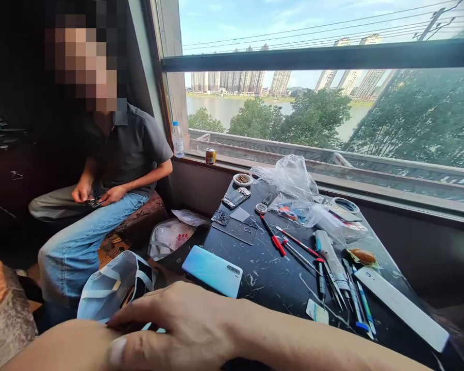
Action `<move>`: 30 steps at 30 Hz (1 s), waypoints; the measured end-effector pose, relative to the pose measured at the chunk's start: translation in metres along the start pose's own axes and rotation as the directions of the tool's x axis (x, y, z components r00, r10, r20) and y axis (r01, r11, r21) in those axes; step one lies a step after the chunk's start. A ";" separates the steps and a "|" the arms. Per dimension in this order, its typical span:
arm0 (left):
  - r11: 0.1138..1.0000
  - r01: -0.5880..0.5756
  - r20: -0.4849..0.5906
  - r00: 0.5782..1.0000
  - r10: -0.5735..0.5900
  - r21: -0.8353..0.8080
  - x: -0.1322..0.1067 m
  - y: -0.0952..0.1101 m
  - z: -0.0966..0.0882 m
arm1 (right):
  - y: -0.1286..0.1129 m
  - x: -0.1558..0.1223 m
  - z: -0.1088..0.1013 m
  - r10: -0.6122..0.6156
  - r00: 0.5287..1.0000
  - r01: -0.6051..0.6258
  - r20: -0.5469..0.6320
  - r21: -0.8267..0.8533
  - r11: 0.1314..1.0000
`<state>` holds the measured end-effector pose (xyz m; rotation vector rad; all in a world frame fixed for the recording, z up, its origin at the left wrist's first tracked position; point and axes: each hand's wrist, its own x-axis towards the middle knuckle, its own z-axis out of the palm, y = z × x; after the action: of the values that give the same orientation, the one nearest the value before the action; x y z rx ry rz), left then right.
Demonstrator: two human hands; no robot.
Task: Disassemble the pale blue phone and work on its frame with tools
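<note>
My right hand [178, 327] reaches in from the right. Its thumb and fingers are wrapped round a bare stretch of skin at the lower left, which looks like my left forearm [65, 348]. My left hand does not show; the right hand covers that spot. Small turquoise patches peek out beneath the right hand, too little to name. Just beyond it, a pale blue smartphone [214, 270] lies camera side up at the table's near left corner, not touched.
The black table [263, 288] holds a hot air gun [330, 257], tweezers, a red pen [272, 237], phone boards, plastic bags [286, 178] and a long white box [402, 309]. A seated person [127, 149] handles a small circuit board. Bags [112, 288] stand on the floor.
</note>
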<state>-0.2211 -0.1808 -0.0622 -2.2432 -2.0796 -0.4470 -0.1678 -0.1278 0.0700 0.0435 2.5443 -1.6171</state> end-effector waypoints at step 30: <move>0.991 0.005 0.411 0.910 0.051 -0.134 0.032 -0.084 -0.015 | 0.155 -0.147 -0.007 0.340 0.702 -0.498 -0.626 -0.089 0.863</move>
<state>-0.3045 -0.1458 -0.0529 -2.6302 -2.2618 -0.1112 -0.0088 -0.0490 -0.0488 1.2073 2.8266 -1.2023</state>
